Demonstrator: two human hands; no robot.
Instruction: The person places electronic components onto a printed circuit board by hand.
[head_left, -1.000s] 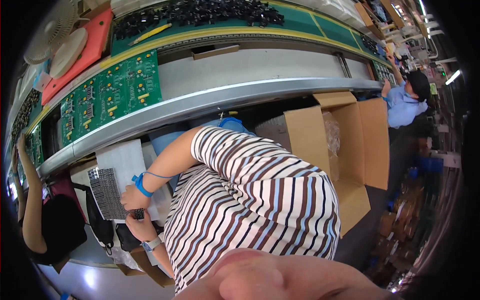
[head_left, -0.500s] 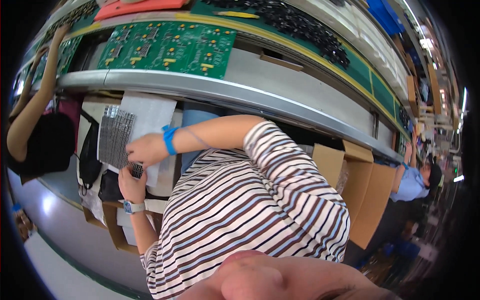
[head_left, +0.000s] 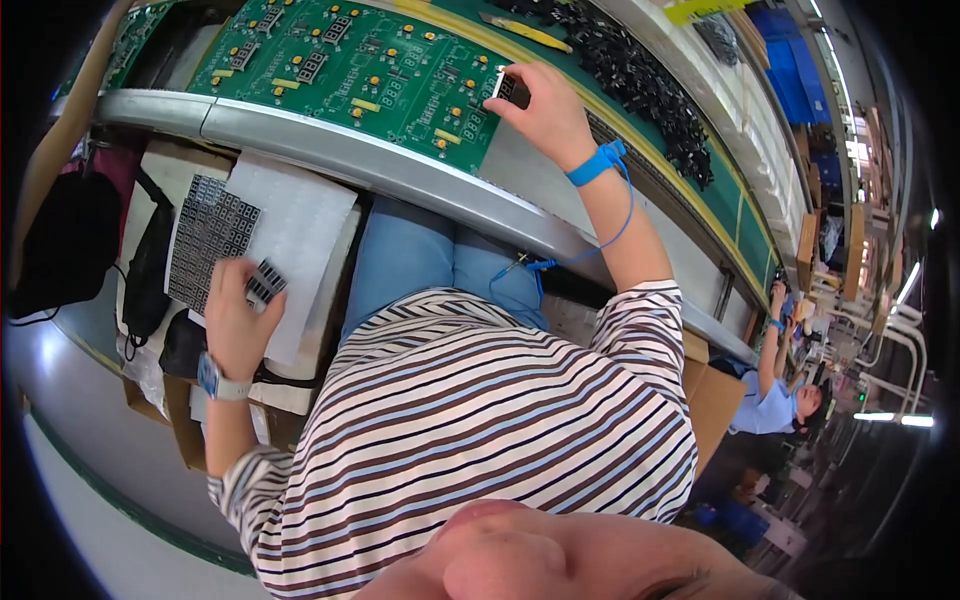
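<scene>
We pinch one seven-segment display module (head_left: 514, 93) between the thumb and fingers of our right hand (head_left: 550, 112), at the right end of the green circuit board (head_left: 395, 78); whether the module touches the board we cannot tell. Our left hand (head_left: 233, 318) grips a small cluster of display modules (head_left: 266, 283) between thumb and fingers, beside the larger array of display modules (head_left: 212, 228) and the white sheet (head_left: 300, 225). We wear a blue wrist strap (head_left: 597, 164) on the right wrist and a watch (head_left: 212, 376) on the left.
</scene>
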